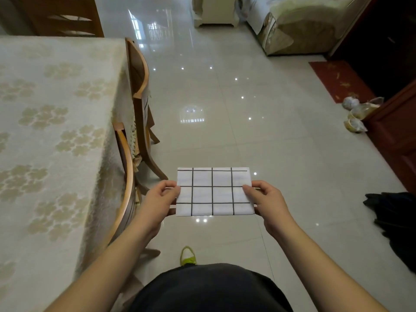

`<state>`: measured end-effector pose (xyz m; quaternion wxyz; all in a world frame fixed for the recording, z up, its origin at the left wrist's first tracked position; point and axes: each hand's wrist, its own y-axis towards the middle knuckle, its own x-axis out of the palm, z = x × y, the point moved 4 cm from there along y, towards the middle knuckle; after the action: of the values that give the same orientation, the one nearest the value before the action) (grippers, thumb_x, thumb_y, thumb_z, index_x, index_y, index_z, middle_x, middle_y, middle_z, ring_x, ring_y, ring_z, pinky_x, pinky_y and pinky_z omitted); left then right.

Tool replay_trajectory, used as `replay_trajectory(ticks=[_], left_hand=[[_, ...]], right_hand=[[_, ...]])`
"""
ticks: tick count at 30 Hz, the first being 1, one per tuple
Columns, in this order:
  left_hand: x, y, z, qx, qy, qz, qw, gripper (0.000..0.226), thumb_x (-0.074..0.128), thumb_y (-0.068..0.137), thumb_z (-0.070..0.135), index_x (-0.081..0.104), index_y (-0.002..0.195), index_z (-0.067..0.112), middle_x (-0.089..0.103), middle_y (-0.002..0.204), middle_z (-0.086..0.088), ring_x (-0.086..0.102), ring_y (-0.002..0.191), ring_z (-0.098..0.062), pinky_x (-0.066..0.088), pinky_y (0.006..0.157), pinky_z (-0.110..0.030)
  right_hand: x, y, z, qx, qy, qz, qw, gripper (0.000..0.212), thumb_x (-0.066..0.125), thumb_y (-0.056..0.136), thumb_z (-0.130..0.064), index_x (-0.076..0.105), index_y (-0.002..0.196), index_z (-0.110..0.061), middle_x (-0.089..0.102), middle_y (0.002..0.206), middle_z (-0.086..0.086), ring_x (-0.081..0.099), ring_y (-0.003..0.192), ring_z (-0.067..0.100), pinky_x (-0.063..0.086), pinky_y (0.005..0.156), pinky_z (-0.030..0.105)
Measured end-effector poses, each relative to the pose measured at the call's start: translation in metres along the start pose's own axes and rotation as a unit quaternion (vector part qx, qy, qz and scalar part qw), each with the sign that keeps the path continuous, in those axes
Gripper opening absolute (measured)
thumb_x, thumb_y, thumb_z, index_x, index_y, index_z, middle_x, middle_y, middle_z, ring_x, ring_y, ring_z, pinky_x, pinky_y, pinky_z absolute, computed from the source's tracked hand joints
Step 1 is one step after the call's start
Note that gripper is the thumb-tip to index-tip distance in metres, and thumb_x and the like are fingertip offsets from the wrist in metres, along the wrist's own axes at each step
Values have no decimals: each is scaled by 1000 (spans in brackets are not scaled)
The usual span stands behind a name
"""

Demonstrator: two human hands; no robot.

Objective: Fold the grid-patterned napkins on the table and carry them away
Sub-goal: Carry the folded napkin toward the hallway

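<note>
Holding a folded grid-patterned napkin (215,192) flat in the air over the glossy tiled floor (258,136), a person stands beside the worktop (51,136), which lies to the left under a pale cloth with a flower pattern. The left hand (160,199) pinches the napkin's left edge, thumb on top and fingers curled beneath; the right hand (267,200) grasps the right edge the same way, so each grip is closed on the cloth. The white napkin, crossed by dark lines, forms a neat rectangle between the two hands, level and clear of the worktop. Two wooden chairs (139,91) are pushed in along the worktop's right side. One foot in a yellow-green and white shoe (188,256) shows on the floor below the napkin, above the person's dark clothing. A cream sofa (301,25) stands at the far end of the room, a red mat (340,81) lies before a dark wooden door, several clear bags (358,113) sit by the door frame, and a dark bundle of cloth (394,219) rests on the floor at right.
</note>
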<state>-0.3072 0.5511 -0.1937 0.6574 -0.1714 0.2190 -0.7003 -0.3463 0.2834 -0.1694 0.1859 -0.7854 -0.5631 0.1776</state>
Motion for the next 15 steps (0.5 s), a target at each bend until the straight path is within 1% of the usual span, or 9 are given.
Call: replay_trajectory(ticks=[1, 3, 4, 6, 8, 10, 12, 15], left_hand=[[-3, 9, 7, 3, -1, 0, 1000, 17, 63, 93, 26, 65, 107, 18, 70, 103, -16, 67, 98, -33, 58, 76, -43], [-6, 25, 21, 12, -4, -4, 1000, 15, 63, 93, 24, 65, 106, 15, 69, 98, -18, 66, 87, -29, 56, 70, -38], [-7, 32, 28, 16, -5, -5, 1000, 15, 62, 93, 22, 64, 105, 14, 68, 96, -18, 65, 83, -27, 55, 69, -38], [-7, 48, 40, 16, -6, -8, 1000, 14, 62, 93, 24, 65, 104, 16, 67, 96, -20, 63, 83, -28, 54, 70, -40], [-5, 64, 51, 15, -4, -12, 1000, 15, 63, 92, 26, 65, 104, 18, 67, 97, -21, 64, 85, -29, 54, 70, -40], [0, 79, 61, 9, -5, -12, 1000, 15, 63, 92, 26, 65, 105, 18, 69, 97, -19, 65, 86, -27, 54, 69, -38], [9, 99, 71, 7, -7, -8, 1000, 14, 61, 93, 23, 65, 104, 16, 70, 94, -15, 66, 83, -25, 54, 69, -38], [26, 131, 92, 5, -7, 9, 1000, 11, 58, 95, 20, 64, 103, 15, 72, 90, -9, 66, 77, -20, 54, 62, -31]], right_hand=[[6, 8, -7, -5, 0, 2, 1000, 8, 65, 91, -16, 70, 96, -11, 74, 77, -2, 68, 70, 14, 56, 64, 33], [15, 22, -19, -11, 1, 6, 1000, 9, 65, 91, -16, 70, 95, -11, 73, 77, -1, 67, 70, 14, 54, 65, 34], [18, 29, -24, -12, 2, 8, 1000, 9, 65, 90, -17, 70, 95, -10, 73, 77, 0, 67, 70, 15, 53, 66, 34], [23, 44, -32, -9, 3, 10, 1000, 10, 65, 90, -17, 70, 96, -10, 73, 78, 2, 67, 71, 15, 54, 65, 34], [24, 61, -40, -2, 2, 11, 1000, 10, 65, 90, -17, 70, 96, -10, 73, 79, 2, 67, 70, 15, 54, 62, 31], [23, 77, -48, 4, 8, 10, 1000, 10, 65, 91, -16, 70, 96, -10, 73, 81, 3, 67, 70, 14, 54, 60, 30], [21, 101, -56, 8, 14, 5, 1000, 9, 64, 91, -16, 69, 96, -10, 73, 82, 4, 68, 70, 14, 55, 60, 30], [16, 142, -72, 2, 12, -3, 1000, 10, 65, 91, -16, 70, 96, -10, 74, 84, 6, 68, 73, 15, 55, 66, 35]])
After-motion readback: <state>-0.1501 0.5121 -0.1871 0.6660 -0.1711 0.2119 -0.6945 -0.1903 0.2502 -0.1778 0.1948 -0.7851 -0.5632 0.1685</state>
